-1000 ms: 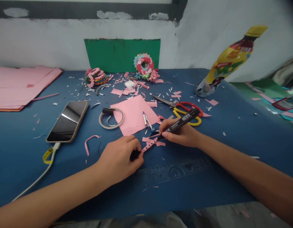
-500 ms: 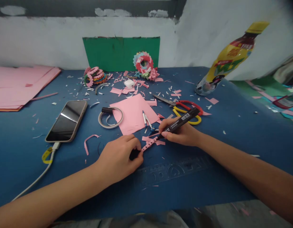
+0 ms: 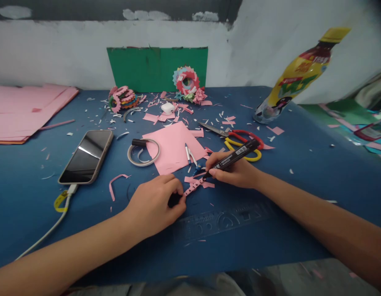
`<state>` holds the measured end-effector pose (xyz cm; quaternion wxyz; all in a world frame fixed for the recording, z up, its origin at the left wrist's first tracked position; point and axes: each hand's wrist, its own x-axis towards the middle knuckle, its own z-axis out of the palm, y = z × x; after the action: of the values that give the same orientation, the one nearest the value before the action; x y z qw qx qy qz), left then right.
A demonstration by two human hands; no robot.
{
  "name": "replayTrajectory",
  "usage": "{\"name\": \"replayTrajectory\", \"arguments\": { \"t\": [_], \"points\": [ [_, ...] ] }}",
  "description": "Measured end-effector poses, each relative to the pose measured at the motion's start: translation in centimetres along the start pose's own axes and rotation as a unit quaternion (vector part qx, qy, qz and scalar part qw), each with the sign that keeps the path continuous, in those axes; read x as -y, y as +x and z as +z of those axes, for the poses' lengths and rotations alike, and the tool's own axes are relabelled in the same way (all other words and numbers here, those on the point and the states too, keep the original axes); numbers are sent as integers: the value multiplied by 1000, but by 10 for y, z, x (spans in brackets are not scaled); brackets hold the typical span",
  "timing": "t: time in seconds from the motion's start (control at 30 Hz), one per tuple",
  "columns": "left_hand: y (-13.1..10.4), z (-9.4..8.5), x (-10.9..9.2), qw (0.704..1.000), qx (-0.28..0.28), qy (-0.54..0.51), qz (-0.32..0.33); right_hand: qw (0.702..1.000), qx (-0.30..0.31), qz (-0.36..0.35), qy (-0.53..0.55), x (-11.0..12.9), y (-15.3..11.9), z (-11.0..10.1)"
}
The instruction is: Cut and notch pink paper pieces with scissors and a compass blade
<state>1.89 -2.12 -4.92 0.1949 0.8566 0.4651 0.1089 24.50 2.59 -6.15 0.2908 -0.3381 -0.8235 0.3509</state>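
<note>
My right hand [image 3: 232, 169] grips a black permanent marker [image 3: 235, 157], its tip down at the far end of a narrow pink paper strip [image 3: 193, 187]. Dark marks run along that strip. With thumb and forefinger my left hand [image 3: 158, 201] pinches the strip's near end. Beyond the hands lies a square of pink paper [image 3: 175, 146], with a small blue-and-white compass [image 3: 192, 156] on its right edge. Scissors [image 3: 240, 139] with red and yellow handles rest behind the marker. A clear stencil ruler [image 3: 224, 222] lies flat below both hands.
At the left are a phone [image 3: 87, 156] on a white cable [image 3: 59, 220] and stacked pink sheets [image 3: 30, 109]. A tape ring [image 3: 142, 162] touches the pink square. Folded-paper rings [image 3: 187, 80], a white earbud case [image 3: 168, 108], a tilted-looking bottle [image 3: 297, 76] and paper scraps stand farther back.
Almost everything stays in place. The marker and my right hand have shifted very slightly at the strip; my left hand keeps its pinch.
</note>
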Motion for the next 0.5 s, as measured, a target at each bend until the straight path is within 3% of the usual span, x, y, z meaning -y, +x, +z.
{"name": "replayTrajectory", "arguments": {
  "t": [0.5],
  "points": [
    [0,0,0,1000,8,-2,-10,999,-32,6,-1,-2,1,0]
  ]
}}
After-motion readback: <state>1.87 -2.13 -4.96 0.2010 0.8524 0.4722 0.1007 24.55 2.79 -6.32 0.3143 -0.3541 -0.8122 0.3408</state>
